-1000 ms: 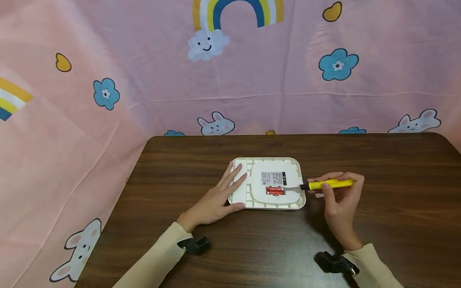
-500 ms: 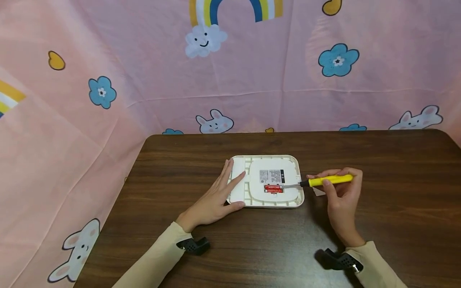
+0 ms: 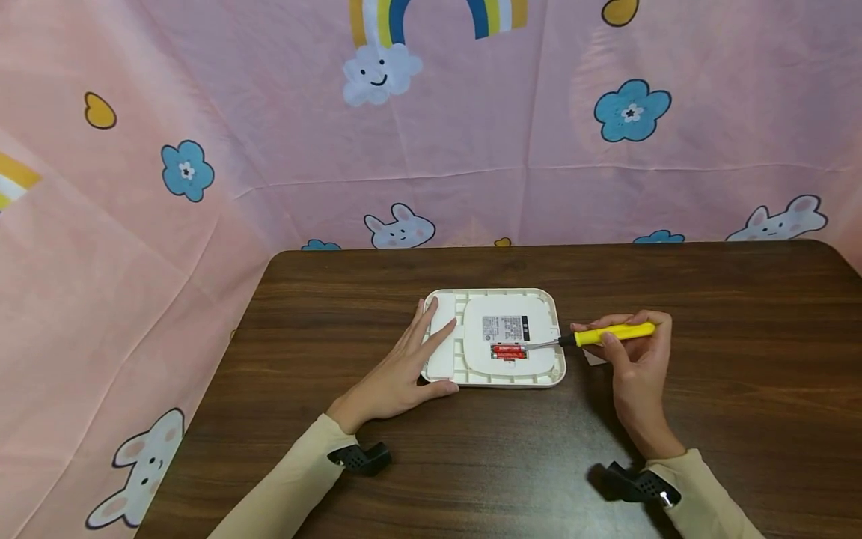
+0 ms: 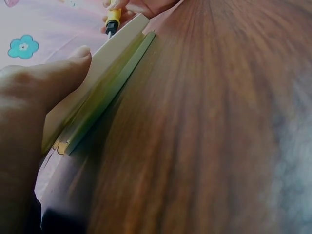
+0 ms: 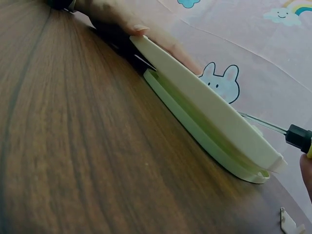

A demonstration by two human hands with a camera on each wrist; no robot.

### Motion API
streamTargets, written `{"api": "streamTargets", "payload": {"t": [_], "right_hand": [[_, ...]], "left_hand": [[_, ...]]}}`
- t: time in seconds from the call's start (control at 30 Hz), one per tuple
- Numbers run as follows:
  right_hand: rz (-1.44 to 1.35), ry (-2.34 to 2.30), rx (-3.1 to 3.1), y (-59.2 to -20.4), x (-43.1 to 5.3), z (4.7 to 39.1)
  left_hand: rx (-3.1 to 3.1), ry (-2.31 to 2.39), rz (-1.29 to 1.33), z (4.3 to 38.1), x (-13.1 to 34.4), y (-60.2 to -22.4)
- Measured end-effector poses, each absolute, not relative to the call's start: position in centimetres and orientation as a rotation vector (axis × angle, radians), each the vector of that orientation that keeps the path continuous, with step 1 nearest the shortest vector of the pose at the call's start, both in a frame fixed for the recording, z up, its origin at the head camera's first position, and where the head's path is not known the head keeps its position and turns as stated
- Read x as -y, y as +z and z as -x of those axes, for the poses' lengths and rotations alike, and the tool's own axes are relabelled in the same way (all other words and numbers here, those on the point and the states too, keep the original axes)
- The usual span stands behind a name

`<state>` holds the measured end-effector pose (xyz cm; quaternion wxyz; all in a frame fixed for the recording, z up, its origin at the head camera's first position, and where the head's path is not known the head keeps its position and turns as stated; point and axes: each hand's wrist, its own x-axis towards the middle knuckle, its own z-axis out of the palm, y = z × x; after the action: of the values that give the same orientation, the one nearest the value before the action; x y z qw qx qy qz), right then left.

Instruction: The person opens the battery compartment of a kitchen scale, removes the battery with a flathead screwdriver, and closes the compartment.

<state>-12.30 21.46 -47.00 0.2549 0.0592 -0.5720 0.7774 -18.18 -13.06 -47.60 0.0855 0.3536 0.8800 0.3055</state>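
Observation:
A flat white device (image 3: 475,365), with a printed label on its upward face, lies on the table. Two red batteries (image 3: 508,351) sit side by side in its recess. My left hand (image 3: 397,368) rests on the device's left end, fingers spread and thumb along the near edge. In my right hand (image 3: 636,367) I hold a screwdriver (image 3: 614,334) with a yellow handle. Its metal shaft points left, and the tip is at the right end of the batteries; contact is too small to tell. The right wrist view shows a pale green lower plate (image 5: 195,139) beneath the white body.
Below my right fingers lies a small white plastic piece (image 5: 287,222) on the tabletop. The dark wooden table (image 3: 485,464) extends around the device. Behind it hangs a pink patterned cloth (image 3: 471,135). Black straps with cameras sit on both wrists.
The head view has shifted slightly. My left middle finger has moved away from the index finger. The screwdriver's handle has tilted slightly, while its tip stays beside the batteries, which remain in the recess.

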Motion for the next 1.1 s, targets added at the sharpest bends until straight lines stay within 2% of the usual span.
{"api": "streamTargets", "payload": {"t": [1.1], "right_hand": [[-0.254, 2.252, 1.407, -47.44, -21.7, 12.41]], "left_hand": [[-2.627, 0.93, -1.067, 18.45, 12.92, -48.05]]}}
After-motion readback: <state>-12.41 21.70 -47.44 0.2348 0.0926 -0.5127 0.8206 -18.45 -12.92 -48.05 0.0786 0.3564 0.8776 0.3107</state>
